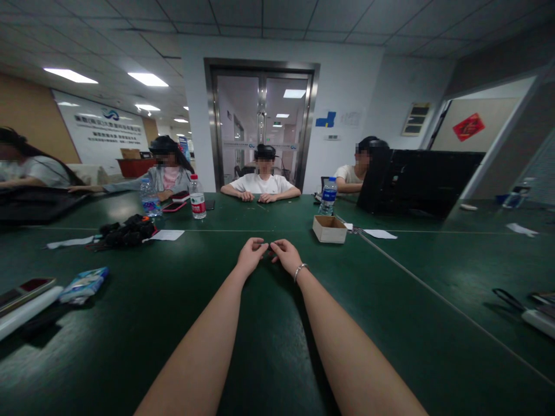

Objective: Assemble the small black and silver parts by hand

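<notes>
My left hand (251,255) and my right hand (286,255) meet over the middle of the green table (269,323), with fingertips almost touching. Both are closed in a pinch, thumb against fingers. Something small and dark shows between the fingertips, too tiny to name. A silvery bracelet (299,271) circles my right wrist. Nearest to my hands, off to the right, stands a small open cardboard box (330,232); its inside floor is mostly hidden.
Water bottles (198,199) (328,196) stand beyond my hands. At left lie a black bundle (128,230), a blue packet (84,284) and a phone (26,292). A black monitor (425,182) stands at right. Several people sit around the table, one directly opposite.
</notes>
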### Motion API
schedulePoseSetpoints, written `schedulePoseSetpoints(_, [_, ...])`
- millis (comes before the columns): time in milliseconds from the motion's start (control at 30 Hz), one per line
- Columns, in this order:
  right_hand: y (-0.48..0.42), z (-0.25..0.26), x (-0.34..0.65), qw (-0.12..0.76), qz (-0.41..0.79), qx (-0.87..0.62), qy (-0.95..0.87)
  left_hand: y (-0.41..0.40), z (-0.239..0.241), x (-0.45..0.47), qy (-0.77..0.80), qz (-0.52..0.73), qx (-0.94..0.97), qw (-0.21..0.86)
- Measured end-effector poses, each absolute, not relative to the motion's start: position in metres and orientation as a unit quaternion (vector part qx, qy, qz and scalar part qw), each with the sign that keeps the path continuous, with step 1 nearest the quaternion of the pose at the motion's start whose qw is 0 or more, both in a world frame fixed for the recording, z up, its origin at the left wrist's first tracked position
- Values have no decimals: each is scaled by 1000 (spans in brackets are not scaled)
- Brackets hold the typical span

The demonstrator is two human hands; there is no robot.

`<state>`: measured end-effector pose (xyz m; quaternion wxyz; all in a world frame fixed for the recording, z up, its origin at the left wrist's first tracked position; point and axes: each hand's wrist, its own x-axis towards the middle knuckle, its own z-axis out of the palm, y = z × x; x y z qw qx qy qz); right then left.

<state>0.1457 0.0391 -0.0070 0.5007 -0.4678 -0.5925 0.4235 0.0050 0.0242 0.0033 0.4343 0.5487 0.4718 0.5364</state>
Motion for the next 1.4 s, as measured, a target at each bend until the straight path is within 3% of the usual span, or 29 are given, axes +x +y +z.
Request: schedulePoseSetpoints(1400, [37,-5,145,487,424,-475,-598,24,4,1,442,549,580,408])
